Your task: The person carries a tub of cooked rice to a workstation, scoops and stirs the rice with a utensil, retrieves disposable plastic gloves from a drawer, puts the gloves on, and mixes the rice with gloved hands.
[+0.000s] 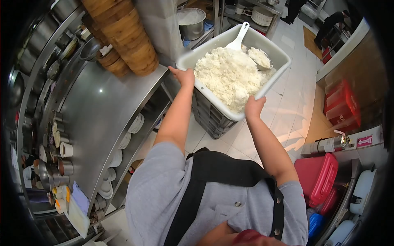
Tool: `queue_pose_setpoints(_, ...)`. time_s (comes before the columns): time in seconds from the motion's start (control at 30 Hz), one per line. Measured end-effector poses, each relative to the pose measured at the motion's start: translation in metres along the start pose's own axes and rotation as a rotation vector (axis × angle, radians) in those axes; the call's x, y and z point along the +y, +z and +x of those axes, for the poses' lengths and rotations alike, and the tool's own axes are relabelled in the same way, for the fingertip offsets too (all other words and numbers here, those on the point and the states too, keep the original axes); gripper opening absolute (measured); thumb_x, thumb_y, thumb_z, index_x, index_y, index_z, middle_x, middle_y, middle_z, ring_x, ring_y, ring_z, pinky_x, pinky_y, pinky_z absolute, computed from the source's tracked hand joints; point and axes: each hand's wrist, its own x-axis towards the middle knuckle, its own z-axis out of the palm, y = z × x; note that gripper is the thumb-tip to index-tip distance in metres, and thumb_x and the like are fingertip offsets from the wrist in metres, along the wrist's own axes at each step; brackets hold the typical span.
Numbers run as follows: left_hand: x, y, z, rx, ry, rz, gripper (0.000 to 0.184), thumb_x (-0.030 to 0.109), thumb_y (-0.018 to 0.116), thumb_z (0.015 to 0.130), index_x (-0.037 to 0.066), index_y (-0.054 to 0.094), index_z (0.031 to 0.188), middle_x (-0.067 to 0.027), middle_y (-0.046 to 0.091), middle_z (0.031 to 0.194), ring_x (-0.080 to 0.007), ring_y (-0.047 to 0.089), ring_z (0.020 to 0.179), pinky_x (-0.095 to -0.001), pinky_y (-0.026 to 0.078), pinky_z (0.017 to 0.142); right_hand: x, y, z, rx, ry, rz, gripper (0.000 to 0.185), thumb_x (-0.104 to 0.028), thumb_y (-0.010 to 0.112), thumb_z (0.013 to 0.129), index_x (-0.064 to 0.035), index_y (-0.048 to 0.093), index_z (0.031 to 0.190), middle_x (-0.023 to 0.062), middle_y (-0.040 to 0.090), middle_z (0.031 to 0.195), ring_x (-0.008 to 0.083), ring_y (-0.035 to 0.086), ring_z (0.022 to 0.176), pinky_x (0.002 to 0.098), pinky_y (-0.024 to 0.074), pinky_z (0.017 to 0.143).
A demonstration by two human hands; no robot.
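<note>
A white plastic tub (216, 101) full of cooked white rice (227, 76) stands on a dark grey crate (208, 117). My left hand (183, 76) is closed on the tub's left rim, its thumb pointing outward and its other fingers partly hidden. Around the rim at the near right corner is my right hand (255, 107), also closed. A white rice paddle (239, 37) sticks up out of the rice at the far side, its handle resting against the rim. Beside it a metal scoop or bowl (261, 66), heaped with rice, lies partly buried.
On my left runs a steel counter (98, 98) with stacked bamboo steamers (123, 37) at its far end and plates (117, 158) below. A fire extinguisher (328, 144) and a red lidded bin (315, 178) are at right. A person (330, 26) bends far off at the right.
</note>
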Motion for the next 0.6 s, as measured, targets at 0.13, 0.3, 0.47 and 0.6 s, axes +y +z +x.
queue_pose_setpoints(0.13, -0.017, 0.014, 0.016, -0.019, 0.102, -0.026, 0.093, 0.006, 0.061, 0.072, -0.002, 0.001, 0.142, -0.0303, 0.017, 0.141, -0.0406, 0.028, 0.129, -0.0397, 0.025, 0.107, -0.002, -0.001, 0.007, -0.017, 0.024, 0.048, 0.053, -0.010, 0.051, 0.078, 0.0154, 0.030, 0.120, 0.0316, 0.044, 0.116, 0.0400, 0.047, 0.109, 0.0396, 0.0351, 0.097)
queue_pose_setpoints(0.3, -0.023, 0.006, 0.014, -0.068, 0.132, 0.049, 0.089, 0.006, 0.060, 0.074, -0.002, 0.004, 0.143, -0.0262, 0.021, 0.143, -0.0352, 0.031, 0.129, -0.0359, 0.026, 0.106, 0.004, -0.013, 0.002, -0.166, -0.076, 0.099, 0.072, -0.015, 0.052, 0.081, 0.0155, 0.014, 0.134, 0.0341, 0.028, 0.135, 0.0407, 0.031, 0.126, 0.0370, 0.0237, 0.107)
queue_pose_setpoints(0.47, -0.016, 0.003, 0.010, -0.102, 0.144, 0.072, 0.087, 0.006, 0.057, 0.073, -0.002, 0.005, 0.142, -0.0276, 0.018, 0.142, -0.0376, 0.028, 0.130, -0.0371, 0.023, 0.108, -0.038, -0.020, -0.004, -0.071, -0.268, -0.457, 0.079, -0.023, 0.056, 0.083, 0.0080, 0.010, 0.139, 0.0342, 0.016, 0.142, 0.0423, 0.015, 0.135, 0.0490, 0.0121, 0.110)
queue_pose_setpoints(0.6, -0.018, 0.004, 0.009, -0.126, 0.135, -0.009, 0.087, 0.006, 0.055, 0.073, -0.002, 0.004, 0.142, -0.0277, 0.019, 0.142, -0.0379, 0.027, 0.131, -0.0373, 0.023, 0.108, -0.091, -0.021, 0.019, -0.267, -0.888, -0.886, 0.056, -0.018, 0.057, 0.082, -0.0053, 0.036, 0.133, 0.0231, 0.026, 0.143, 0.0404, 0.019, 0.134, 0.0513, 0.0158, 0.108)
